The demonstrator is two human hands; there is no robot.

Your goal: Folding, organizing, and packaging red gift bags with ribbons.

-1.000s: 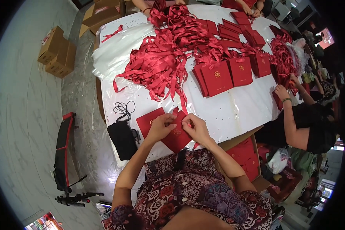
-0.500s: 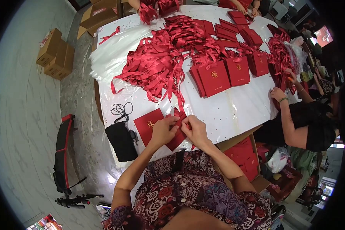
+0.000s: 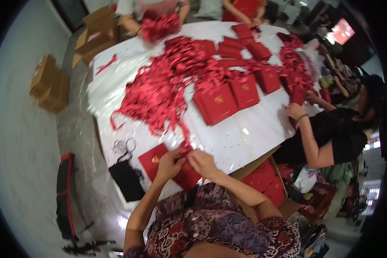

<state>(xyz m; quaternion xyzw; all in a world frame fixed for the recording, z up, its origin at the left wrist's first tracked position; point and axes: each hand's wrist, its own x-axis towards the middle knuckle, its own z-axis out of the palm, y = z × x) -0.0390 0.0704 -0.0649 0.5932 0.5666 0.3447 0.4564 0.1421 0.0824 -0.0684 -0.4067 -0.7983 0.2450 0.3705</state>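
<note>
while the left hand [image 3: 170, 164] and right hand [image 3: 202, 163] meet, a red bag [image 3: 188, 175] lies beneath them

widest is the white table [image 3: 228, 151]. against its near edge, to the right, an open carton [image 3: 290, 208] holds flat red pieces [image 3: 266, 182]. on the floor at far left stands another open carton [image 3: 88, 48], its contents too blurred to name. across the tabletop sprawls a heap of red ribbon [image 3: 148, 96], probably limp, light and slippery.

the red bag sits close to the near edge, just right of a second red bag [image 3: 152, 160]. it looks like light, fairly stiff card that could crease or scuff, so its edges seem a better hold than its face. the left thumb and forefinger curl close; the right fingers are bent and bunched. whether either set of tips is clamped on ribbon or card, i cannot tell.
</note>
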